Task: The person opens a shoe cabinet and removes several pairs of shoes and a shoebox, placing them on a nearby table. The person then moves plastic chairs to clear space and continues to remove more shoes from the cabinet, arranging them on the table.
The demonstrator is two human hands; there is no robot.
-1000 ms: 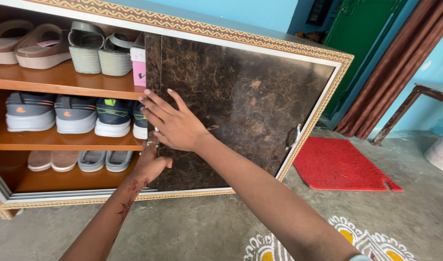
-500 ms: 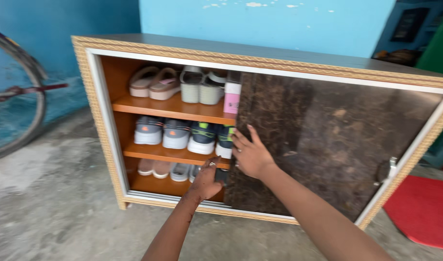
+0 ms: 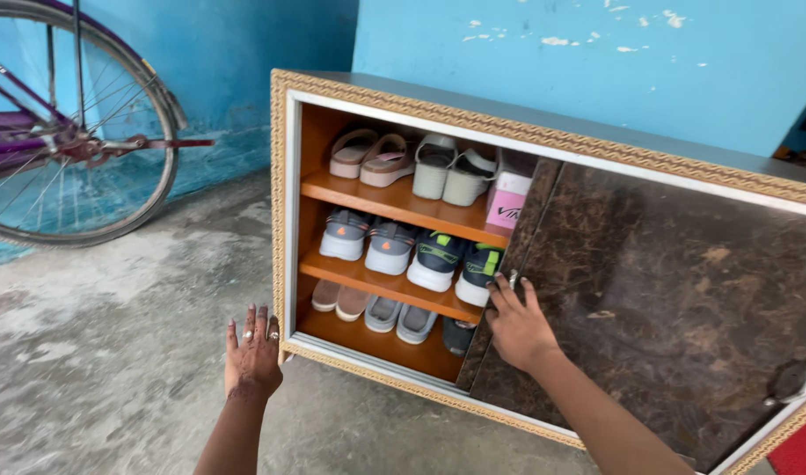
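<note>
Now right hand (image 3: 519,327) lies flat on dark sliding door (image 3: 675,299) (shoes (image 3: 403,251) beside), left hand (image 3: 252,352) open nr cabinet (image 3: 284,220).

The dark door (image 3: 675,290) hides the cabinet's right half, and its lower right corner runs off the frame. A dark shoe (image 3: 456,335) on the bottom shelf is half behind the door's edge. The bicycle wheel (image 3: 64,123) at far left is cut by the frame. Both forearms leave the bottom edge.
</note>
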